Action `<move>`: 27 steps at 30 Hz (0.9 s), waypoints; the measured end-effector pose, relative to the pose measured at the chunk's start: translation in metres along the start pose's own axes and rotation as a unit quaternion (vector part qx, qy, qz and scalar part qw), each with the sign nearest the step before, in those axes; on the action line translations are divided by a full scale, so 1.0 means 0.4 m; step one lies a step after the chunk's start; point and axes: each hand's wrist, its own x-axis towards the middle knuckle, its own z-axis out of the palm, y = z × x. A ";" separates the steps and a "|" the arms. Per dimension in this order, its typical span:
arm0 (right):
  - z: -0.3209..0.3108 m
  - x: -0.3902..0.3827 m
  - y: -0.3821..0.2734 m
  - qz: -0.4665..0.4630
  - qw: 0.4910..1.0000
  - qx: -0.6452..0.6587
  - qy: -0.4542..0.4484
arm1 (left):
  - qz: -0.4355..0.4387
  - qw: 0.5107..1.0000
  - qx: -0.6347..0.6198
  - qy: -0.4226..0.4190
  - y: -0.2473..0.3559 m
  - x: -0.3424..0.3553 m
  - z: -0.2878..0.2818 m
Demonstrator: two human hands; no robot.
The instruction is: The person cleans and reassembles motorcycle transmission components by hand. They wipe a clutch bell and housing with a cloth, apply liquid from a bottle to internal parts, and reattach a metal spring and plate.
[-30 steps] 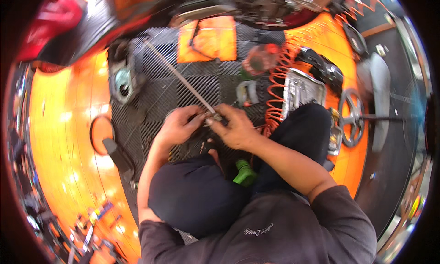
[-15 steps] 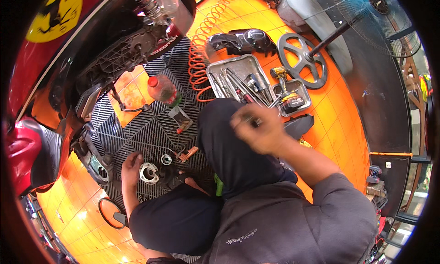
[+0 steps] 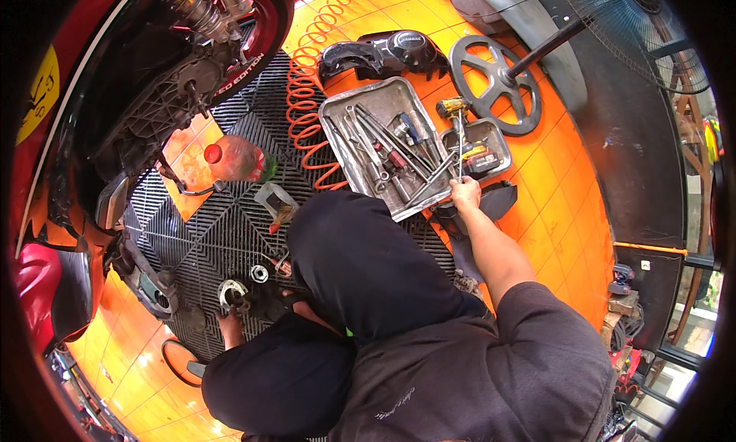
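My left hand point(image 3: 229, 327) is low at the left, its fingers closed at the lower edge of a round silvery metal part point(image 3: 231, 292), which tilts over the black mat; my knee and the dark pieces beside it hide some of the grip. My right hand point(image 3: 466, 193) reaches out to the near corner of the metal tool tray point(image 3: 366, 98). Its fingers close on the lower end of a slim metal rod-like tool point(image 3: 461, 147), which points away from me across the small tray point(image 3: 502, 144). Wrenches point(image 3: 369, 147) and screwdrivers lie in the big tray.
A yellow-and-black power driver point(image 3: 452, 107) lies in the small tray. Beyond are a black engine cover point(image 3: 383, 55), a coiled orange hose point(image 3: 303, 97) and a fan's round base point(image 3: 529, 108). A red-capped bottle point(image 3: 238, 158) and a brush point(image 3: 282, 218) sit near the motorbike point(image 3: 142, 128).
My right hand has swung from above my knee out to the trays and closed on the rod-like tool. My left hand has moved nearer, and the round part now tilts. The view has shifted.
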 end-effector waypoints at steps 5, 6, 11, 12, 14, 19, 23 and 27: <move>0.030 0.002 -0.072 -0.003 0.998 0.001 -0.058 | 0.197 0.902 0.376 -0.081 -0.153 0.078 -0.100; 0.015 0.000 -0.072 -0.001 0.998 -0.002 -0.059 | 0.306 0.792 0.524 -0.073 -0.167 0.083 -0.085; -0.011 -0.056 -0.073 -0.086 0.995 -0.052 0.012 | 0.115 0.944 0.300 -0.075 -0.150 0.074 -0.041; -0.039 -0.096 -0.076 -0.092 0.993 -0.068 0.027 | -0.011 0.988 0.124 -0.088 -0.112 0.057 -0.016; -0.100 -0.199 -0.130 -0.068 0.996 -0.064 -0.017 | -0.153 0.981 -0.102 -0.060 -0.045 0.011 0.023; -0.012 -0.222 -0.116 -0.080 0.990 -0.087 -0.071 | -0.073 0.964 -0.255 0.020 -0.014 -0.005 -0.014; 0.041 -0.167 -0.119 -0.140 0.965 -0.197 -0.105 | -0.007 0.993 -0.118 0.023 0.098 -0.045 -0.032; 0.033 -0.170 -0.218 -0.108 0.941 -0.281 -0.156 | 0.021 0.988 -0.151 -0.029 0.260 -0.172 -0.127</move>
